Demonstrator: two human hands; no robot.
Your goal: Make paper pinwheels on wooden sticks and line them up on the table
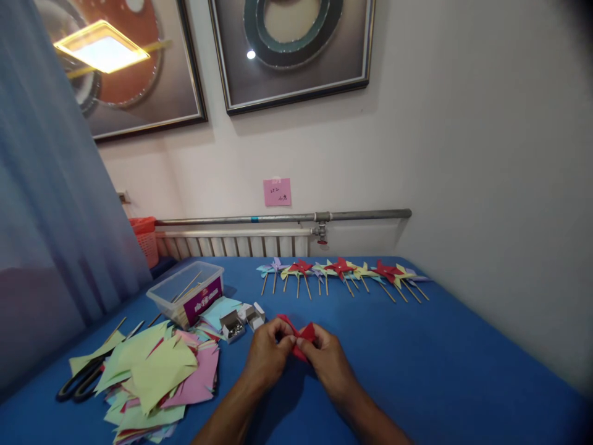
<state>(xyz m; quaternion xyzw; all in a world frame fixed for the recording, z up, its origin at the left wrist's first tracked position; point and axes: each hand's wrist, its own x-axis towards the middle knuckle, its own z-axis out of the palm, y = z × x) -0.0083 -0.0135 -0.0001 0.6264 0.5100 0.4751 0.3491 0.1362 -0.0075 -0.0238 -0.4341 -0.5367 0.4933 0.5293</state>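
Observation:
Between my two hands is a piece of red paper, bent into folded points like a pinwheel. My left hand pinches its left side, thumb toward the middle. From the right, my right hand grips the other side, its thumb close to the left one. The fingers cover much of the paper's centre, so any pin there is hidden. Just left of my left hand stand two small open boxes; the nearer box contains shiny metal pins, and the other box is white.
A pile of cut coloured paper lies at the left, with black-handled scissors beside it. Behind it, a clear plastic tub holds thin sticks. Finished pinwheels on sticks line the back of the blue table, near a radiator.

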